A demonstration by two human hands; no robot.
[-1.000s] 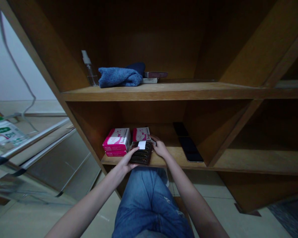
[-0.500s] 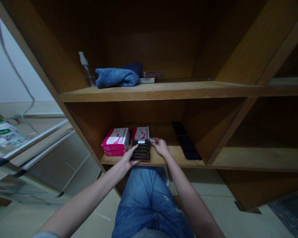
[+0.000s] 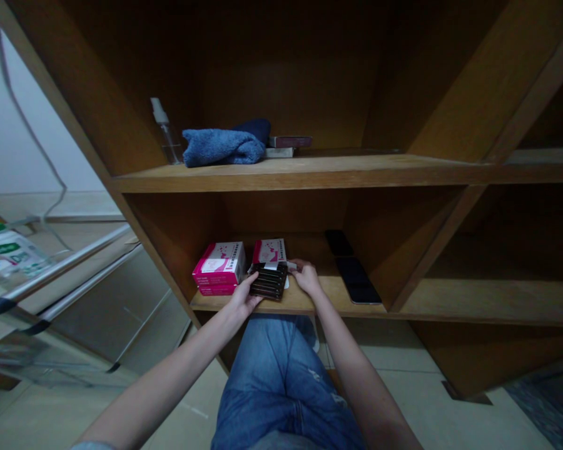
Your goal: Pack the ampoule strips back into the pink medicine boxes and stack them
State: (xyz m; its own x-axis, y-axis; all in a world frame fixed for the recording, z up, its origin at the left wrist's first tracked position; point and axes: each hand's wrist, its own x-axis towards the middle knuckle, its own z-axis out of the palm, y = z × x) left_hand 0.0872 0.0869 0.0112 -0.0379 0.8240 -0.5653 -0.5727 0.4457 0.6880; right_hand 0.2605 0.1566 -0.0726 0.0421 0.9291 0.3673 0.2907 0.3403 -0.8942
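My left hand (image 3: 244, 296) grips the left side of a tray of dark brown vials (image 3: 269, 282), fingers partly beneath it. The tray slants, its far end at the near, opened end of a pink-and-white box (image 3: 269, 250); whether it is inside the box is hidden. At the box's right side, my right hand (image 3: 304, 275) pinches a pale end flap. Just left of the tray, a stack of pink-and-white boxes (image 3: 219, 265) stands on the lower shelf.
Two dark, flat phone-like slabs (image 3: 356, 280) lie to the right on the lower shelf (image 3: 309, 304). Above, the upper shelf (image 3: 333, 170) carries a spray bottle (image 3: 167, 134), a blue towel (image 3: 223, 147) and thin boxes (image 3: 288, 142). A metal-framed cart (image 3: 75, 262) stands at left.
The vial tray has turned, its far end shifting right and its near end lifting slightly. The opened box has slid a little to the right. Both hands keep their hold.
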